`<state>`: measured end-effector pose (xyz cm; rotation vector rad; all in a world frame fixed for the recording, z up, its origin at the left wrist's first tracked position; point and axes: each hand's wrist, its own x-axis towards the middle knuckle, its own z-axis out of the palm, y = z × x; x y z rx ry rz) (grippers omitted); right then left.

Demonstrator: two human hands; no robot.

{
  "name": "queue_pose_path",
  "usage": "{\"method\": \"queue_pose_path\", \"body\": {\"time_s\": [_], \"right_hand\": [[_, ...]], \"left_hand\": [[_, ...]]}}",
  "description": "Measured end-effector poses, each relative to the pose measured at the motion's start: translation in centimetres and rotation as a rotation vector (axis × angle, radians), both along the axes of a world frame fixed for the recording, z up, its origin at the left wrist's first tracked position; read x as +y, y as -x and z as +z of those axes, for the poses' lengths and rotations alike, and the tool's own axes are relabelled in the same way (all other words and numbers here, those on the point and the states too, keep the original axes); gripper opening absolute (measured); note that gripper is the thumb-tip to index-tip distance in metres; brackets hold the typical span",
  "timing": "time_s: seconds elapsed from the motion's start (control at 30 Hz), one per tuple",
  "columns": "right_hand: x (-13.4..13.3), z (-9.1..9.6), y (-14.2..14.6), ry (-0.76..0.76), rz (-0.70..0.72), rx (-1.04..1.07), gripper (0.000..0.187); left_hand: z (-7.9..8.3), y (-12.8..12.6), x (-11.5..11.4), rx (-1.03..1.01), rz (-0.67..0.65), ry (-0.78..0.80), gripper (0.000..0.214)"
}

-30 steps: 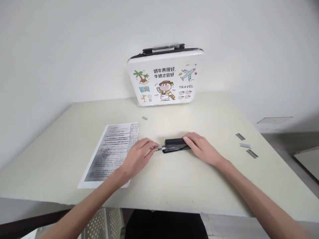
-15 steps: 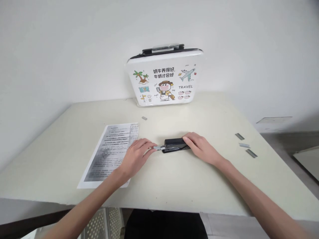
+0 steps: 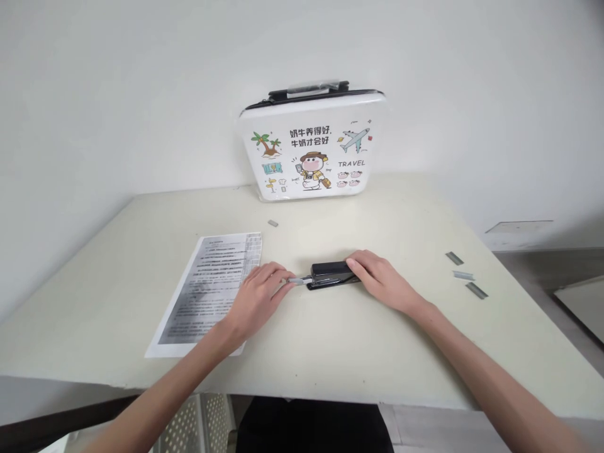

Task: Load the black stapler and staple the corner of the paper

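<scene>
A black stapler (image 3: 330,269) lies on the table, its front end pointing left. My right hand (image 3: 380,279) is closed round the stapler's rear end, with the thumb on top. My left hand (image 3: 259,296) pinches a small grey strip of staples (image 3: 295,281) between thumb and fingertips. That strip is at the stapler's front opening, in line with the metal part sticking out there; whether it sits inside the channel I cannot tell. Under and beside my left hand lies a printed sheet of paper (image 3: 201,289).
Several more staple strips are on the table: one small piece (image 3: 273,223) beyond the stapler, others at the right, including a silvery strip (image 3: 464,275). A white cartoon-printed case (image 3: 309,148) stands against the wall. The table's front edge (image 3: 302,399) runs close to my body.
The grey staple strip in my left fingers has tilted and shifted slightly at the stapler's front. Both hands and the stapler stay almost where they were.
</scene>
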<state>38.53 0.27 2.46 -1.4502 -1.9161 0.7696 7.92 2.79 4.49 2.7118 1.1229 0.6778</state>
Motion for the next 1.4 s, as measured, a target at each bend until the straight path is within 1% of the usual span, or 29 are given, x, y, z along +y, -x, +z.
{"method": "queue_pose_path", "body": {"time_s": [0.17, 0.33, 0.7, 0.8, 0.87, 0.93, 1.03, 1.1, 1.2, 1.4], "right_hand": [[0.0, 0.0, 0.0, -0.006, 0.000, 0.003, 0.044], [0.0, -0.1, 0.0, -0.018, -0.003, -0.001, 0.044], [0.1, -0.3, -0.1, -0.030, -0.003, -0.018, 0.048], [0.0, -0.4, -0.2, -0.021, -0.013, -0.001, 0.045], [0.0, -0.6, -0.2, -0.029, 0.000, 0.003, 0.038], [0.0, -0.8, -0.3, -0.056, 0.052, 0.014, 0.035], [0.0, -1.1, -0.4, -0.068, 0.128, 0.058, 0.039], [0.1, -1.3, -0.4, -0.052, 0.141, 0.089, 0.040], [0.2, -1.4, -0.2, -0.026, 0.153, 0.112, 0.039], [0.2, -1.4, 0.1, -0.016, 0.151, 0.125, 0.037]], "left_hand": [[0.0, 0.1, 0.1, -0.019, 0.027, 0.052, 0.017], [-0.2, 0.4, 0.1, 0.009, 0.013, 0.047, 0.020], [-0.3, -0.2, -0.1, 0.061, 0.041, 0.111, 0.014], [0.0, 0.5, 0.1, 0.022, -0.001, 0.156, 0.016], [0.3, 1.3, 0.2, -0.010, -0.056, 0.230, 0.019], [0.6, 1.9, 0.1, -0.030, -0.126, 0.314, 0.021], [0.6, 2.4, -0.2, -0.052, -0.228, 0.364, 0.020], [0.4, 2.2, -0.3, -0.068, -0.263, 0.357, 0.020], [-0.1, 1.1, 0.0, -0.081, -0.267, 0.328, 0.021], [-1.0, -1.5, 1.8, -0.014, -0.252, 0.270, 0.027]]}}
